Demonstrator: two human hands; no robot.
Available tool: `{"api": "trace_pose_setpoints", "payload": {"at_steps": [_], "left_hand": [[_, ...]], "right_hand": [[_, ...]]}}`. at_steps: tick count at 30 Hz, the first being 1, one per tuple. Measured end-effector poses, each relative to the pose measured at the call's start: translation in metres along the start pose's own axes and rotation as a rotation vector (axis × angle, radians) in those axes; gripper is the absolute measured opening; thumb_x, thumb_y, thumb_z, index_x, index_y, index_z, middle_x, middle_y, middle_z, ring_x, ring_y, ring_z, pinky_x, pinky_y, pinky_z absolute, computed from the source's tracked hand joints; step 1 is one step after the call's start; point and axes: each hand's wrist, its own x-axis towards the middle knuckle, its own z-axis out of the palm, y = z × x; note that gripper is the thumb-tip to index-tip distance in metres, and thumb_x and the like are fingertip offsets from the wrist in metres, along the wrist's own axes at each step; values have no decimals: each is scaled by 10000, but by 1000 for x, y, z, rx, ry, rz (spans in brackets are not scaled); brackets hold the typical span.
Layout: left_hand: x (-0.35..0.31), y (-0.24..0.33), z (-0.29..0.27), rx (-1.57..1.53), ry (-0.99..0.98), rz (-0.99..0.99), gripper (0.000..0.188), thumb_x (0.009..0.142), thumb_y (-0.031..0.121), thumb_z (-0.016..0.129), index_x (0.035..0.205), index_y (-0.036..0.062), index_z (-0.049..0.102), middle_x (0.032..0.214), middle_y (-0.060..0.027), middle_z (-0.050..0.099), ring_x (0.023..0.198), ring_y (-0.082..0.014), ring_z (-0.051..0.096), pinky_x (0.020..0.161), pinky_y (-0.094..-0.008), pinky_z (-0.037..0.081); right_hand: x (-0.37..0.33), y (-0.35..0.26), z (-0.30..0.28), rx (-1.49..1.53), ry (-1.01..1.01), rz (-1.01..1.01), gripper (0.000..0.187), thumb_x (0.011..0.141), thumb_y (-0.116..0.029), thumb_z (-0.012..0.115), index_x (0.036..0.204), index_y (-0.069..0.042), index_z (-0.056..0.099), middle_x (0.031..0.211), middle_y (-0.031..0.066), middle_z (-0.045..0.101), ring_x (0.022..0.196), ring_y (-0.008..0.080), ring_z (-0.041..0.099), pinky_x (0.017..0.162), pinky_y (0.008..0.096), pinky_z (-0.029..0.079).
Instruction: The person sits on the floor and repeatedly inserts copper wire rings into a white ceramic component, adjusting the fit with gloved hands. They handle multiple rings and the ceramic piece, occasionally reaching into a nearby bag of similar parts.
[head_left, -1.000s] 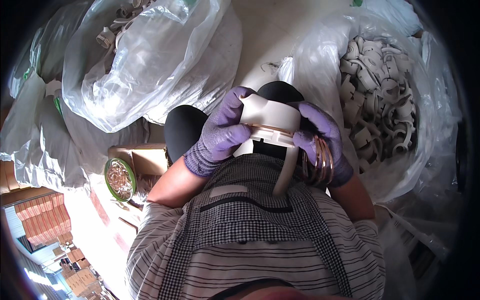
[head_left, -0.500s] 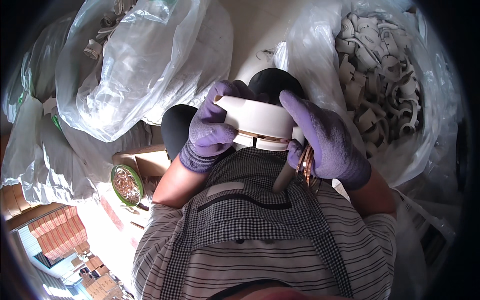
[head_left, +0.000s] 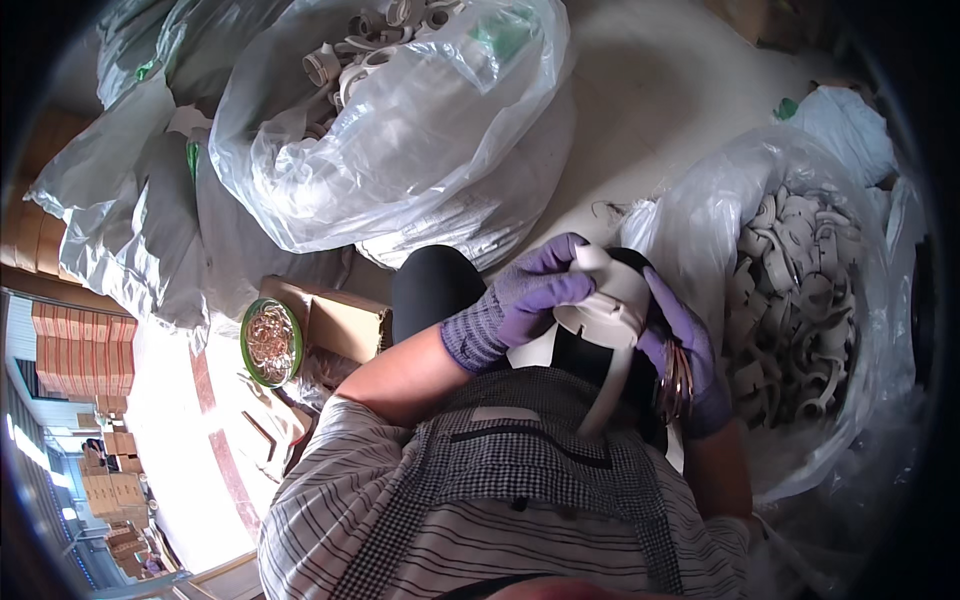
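In front of my lap I hold a white plastic kettle part (head_left: 612, 300), a ring-shaped body with a short spout and a long curved handle (head_left: 606, 392) that hangs toward my apron. My gloved left hand (head_left: 528, 300) grips the spout side, thumb on the lower rim. My gloved right hand (head_left: 690, 345) closes round the opposite side; some of its fingers are hidden behind the part. Several thin copper-coloured metal rings (head_left: 676, 385) dangle from the right hand. Whether a ring sits on the kettle part now cannot be made out.
A clear plastic bag (head_left: 690, 235) of similar white parts (head_left: 800, 300) stands at the right. Another large bag (head_left: 400, 150) of white parts is at the far left. Beside my left forearm are a green-rimmed bowl (head_left: 272, 342) of copper-coloured rings and an open cardboard box (head_left: 345, 325).
The kettle part has turned from side-on to tilted, its open rim more visible. The copper-coloured band seen along its lower edge no longer shows. My view has shifted, so everything sits differently.
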Motion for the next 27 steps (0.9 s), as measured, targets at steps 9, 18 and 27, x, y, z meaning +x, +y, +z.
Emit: {"api": "trace_pose_setpoints", "payload": {"at_steps": [9, 18, 27], "left_hand": [[74, 291, -168, 208, 382, 547, 836, 987, 507, 554, 1618, 74, 219, 1654, -242, 242, 1490, -453, 317, 1226, -625, 268], [92, 152, -133, -140, 83, 87, 507, 1075, 400, 472, 1357, -16, 539, 1361, -217, 601, 1336, -414, 526, 1229, -590, 296], [26, -28, -66, 8, 424, -195, 488, 1072, 322, 483, 1486, 63, 472, 1432, -185, 540, 1305, -390, 534, 1165, -539, 384]], "right_hand": [[-28, -4, -74, -284, 450, 34, 299, 981, -118, 523, 1237, -28, 648, 1164, 72, 696, 912, 157, 619, 810, 298, 497], [-89, 93, -167, -451, 494, 169, 492, 908, -82, 594, 1399, -63, 579, 1185, 100, 687, 943, 212, 696, 820, 319, 558], [-3, 144, -181, -1253, -241, 339, 721, 801, 44, 667, 1467, -198, 536, 1529, 132, 481, 1145, 336, 671, 936, 427, 578]]}}
